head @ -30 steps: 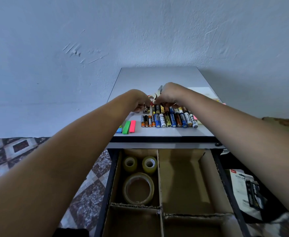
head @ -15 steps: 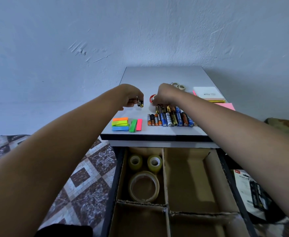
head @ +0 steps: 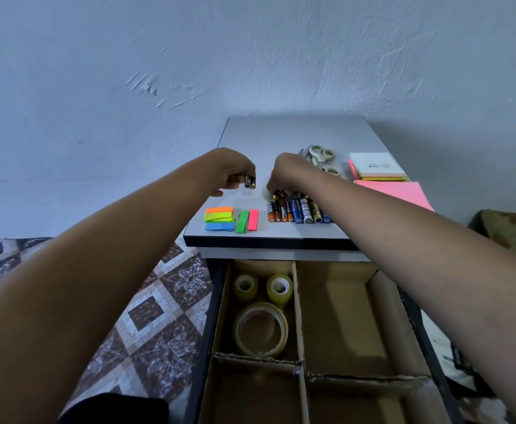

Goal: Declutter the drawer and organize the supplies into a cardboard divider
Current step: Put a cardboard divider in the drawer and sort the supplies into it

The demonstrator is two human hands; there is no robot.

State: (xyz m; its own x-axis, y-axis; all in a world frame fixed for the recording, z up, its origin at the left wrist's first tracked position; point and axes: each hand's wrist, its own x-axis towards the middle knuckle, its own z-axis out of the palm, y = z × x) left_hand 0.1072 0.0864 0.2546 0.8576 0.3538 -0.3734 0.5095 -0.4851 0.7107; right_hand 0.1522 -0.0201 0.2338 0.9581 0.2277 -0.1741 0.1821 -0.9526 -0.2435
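Left hand [head: 233, 174] pulled batteries [head: 250, 182] aside; right hand [head: 284, 172] overlaps battery row [head: 298, 212].

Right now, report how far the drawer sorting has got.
Done: three tape rolls sit in the divider's far-left compartment. In hand: left grip holds batteries; right grip is at the battery row. Left: flags, scissors, note pads on the tabletop.

The one head-worn camera looks forward and down, close over the brown cardboard divider [head: 298, 304], towards the white rectangular tabletop [head: 284, 133].
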